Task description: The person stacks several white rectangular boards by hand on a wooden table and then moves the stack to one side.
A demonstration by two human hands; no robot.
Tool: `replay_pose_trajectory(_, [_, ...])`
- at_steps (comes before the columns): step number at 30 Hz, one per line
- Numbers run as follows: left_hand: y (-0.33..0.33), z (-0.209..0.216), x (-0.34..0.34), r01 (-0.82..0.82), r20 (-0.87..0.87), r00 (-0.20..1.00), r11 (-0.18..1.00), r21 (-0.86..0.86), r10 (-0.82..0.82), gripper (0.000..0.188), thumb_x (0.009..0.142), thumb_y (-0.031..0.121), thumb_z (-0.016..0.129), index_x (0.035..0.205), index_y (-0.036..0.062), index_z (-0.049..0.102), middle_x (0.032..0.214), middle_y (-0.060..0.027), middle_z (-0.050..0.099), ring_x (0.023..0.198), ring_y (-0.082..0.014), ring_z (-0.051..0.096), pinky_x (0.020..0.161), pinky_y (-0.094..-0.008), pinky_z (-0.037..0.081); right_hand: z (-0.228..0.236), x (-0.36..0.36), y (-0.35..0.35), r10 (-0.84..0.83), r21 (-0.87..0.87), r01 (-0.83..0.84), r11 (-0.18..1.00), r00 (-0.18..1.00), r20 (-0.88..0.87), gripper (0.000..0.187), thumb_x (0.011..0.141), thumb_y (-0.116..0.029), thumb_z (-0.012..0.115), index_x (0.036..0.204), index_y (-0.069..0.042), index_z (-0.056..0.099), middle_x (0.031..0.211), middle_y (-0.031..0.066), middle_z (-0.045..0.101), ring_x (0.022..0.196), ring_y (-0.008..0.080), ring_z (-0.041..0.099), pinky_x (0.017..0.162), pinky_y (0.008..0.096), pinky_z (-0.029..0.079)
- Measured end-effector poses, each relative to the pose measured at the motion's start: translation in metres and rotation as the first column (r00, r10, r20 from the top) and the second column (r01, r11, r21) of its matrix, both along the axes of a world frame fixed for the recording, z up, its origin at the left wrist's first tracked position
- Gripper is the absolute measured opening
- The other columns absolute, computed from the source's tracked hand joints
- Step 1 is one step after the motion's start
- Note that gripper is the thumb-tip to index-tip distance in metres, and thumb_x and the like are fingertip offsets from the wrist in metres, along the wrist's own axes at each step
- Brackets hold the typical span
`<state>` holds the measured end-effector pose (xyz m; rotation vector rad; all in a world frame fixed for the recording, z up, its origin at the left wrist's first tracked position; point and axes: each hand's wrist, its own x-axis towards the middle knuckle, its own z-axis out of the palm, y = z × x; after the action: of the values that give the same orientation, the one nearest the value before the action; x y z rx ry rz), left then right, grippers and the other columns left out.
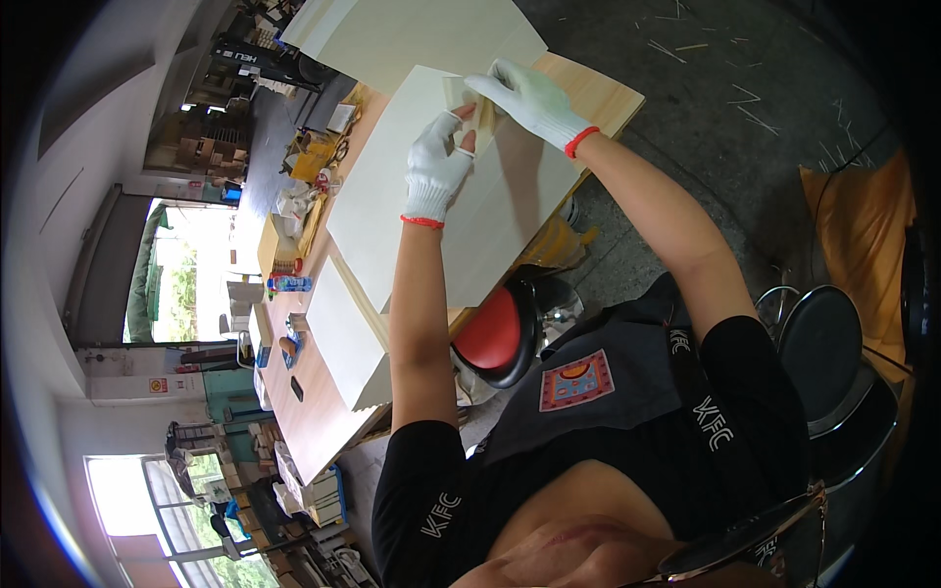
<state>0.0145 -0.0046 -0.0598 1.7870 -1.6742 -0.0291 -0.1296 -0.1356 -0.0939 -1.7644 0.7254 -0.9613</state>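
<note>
Both my hands wear white knit gloves with red cuffs and are over a stack of pale wooden boards [392, 176] on the table. My left hand [438, 162] has its bare thumb and fingertip spread apart, close beside a small pale wooden piece [486, 116]. My right hand [529, 98] is closed over the far side of that piece, its fingers bent down onto it. The exact shape of the piece is partly hidden by the gloves. A shadow falls on the board below my right hand.
Another stack of pale boards [338, 328] lies nearer on the wooden table [319, 431], with a phone [297, 389] and a bottle [289, 284]. A further board [421, 39] is at the far end. A red-seated stool [490, 328] stands beside the table. Wood slivers litter the dark floor.
</note>
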Motion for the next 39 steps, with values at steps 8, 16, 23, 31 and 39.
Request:
replay_pose_trajectory(8, [0.001, 0.005, -0.004, -0.005, 0.012, 1.0, 1.0, -0.021, 0.005, 0.032, 0.096, 0.009, 0.053, 0.124, 0.0112, 0.067, 0.099, -0.0126, 0.07, 0.078, -0.0205, 0.065, 0.076, -0.0318, 0.052, -0.007, -0.022, -0.029, -0.153, -0.64, -0.117, 0.76, 0.924, -0.351, 0.049, 0.093, -0.057, 0.057, 0.092, -0.009, 0.065, 0.076, 0.0115, 0.065, 0.07, 0.0279, 0.065, 0.065, 0.0413, 0.05])
replay_pose_trajectory(16, [0.003, 0.007, -0.003, -0.025, -0.025, 0.999, 0.999, 0.023, 0.025, 0.023, 0.098, 0.011, 0.056, 0.117, 0.0087, 0.069, 0.094, -0.0112, 0.069, 0.077, -0.0176, 0.063, 0.074, -0.0307, 0.051, 0.006, -0.001, -0.026, 0.059, -0.436, -0.151, 0.887, 0.974, -0.217, 0.05, 0.098, -0.057, 0.05, 0.112, -0.011, 0.066, 0.098, 0.0146, 0.07, 0.094, 0.0337, 0.066, 0.083, 0.0414, 0.051])
replay_pose_trajectory(23, [0.005, 0.015, -0.012, -0.09, -0.168, 0.979, 0.984, 0.156, 0.116, 0.025, 0.093, 0.01, 0.065, 0.118, 0.0085, 0.069, 0.096, -0.0096, 0.07, 0.067, -0.0121, 0.061, 0.066, -0.0288, 0.05, 0.002, -0.006, -0.006, 0.06, -0.087, -0.072, 0.994, 0.989, -0.132, 0.062, 0.098, -0.06, 0.047, 0.135, -0.012, 0.061, 0.135, 0.0139, 0.062, 0.124, 0.0322, 0.058, 0.102, 0.039, 0.045])
replay_pose_trajectory(31, [0.002, 0.008, -0.003, -0.067, -0.175, 0.98, 0.982, 0.174, 0.098, 0.032, 0.089, 0.01, 0.072, 0.12, 0.0087, 0.067, 0.103, -0.0115, 0.071, 0.068, -0.0142, 0.065, 0.068, -0.0299, 0.053, -0.002, -0.005, -0.006, 0.054, -0.096, -0.065, 0.993, 0.992, -0.117, 0.063, 0.098, -0.061, 0.046, 0.137, -0.013, 0.06, 0.135, 0.0143, 0.063, 0.125, 0.0327, 0.058, 0.104, 0.0391, 0.045])
replay_pose_trajectory(39, [0.0, 0.003, 0.003, -0.026, -0.033, 0.999, 0.999, 0.032, 0.027, 0.029, 0.093, 0.012, 0.064, 0.121, 0.0101, 0.067, 0.102, -0.0138, 0.07, 0.086, -0.0223, 0.067, 0.078, -0.0326, 0.052, 0.013, -0.011, -0.006, 0.149, -0.023, -0.159, 0.987, 0.957, -0.25, 0.067, 0.097, -0.063, 0.046, 0.136, -0.01, 0.06, 0.132, 0.0166, 0.064, 0.122, 0.0347, 0.06, 0.102, 0.0401, 0.045])
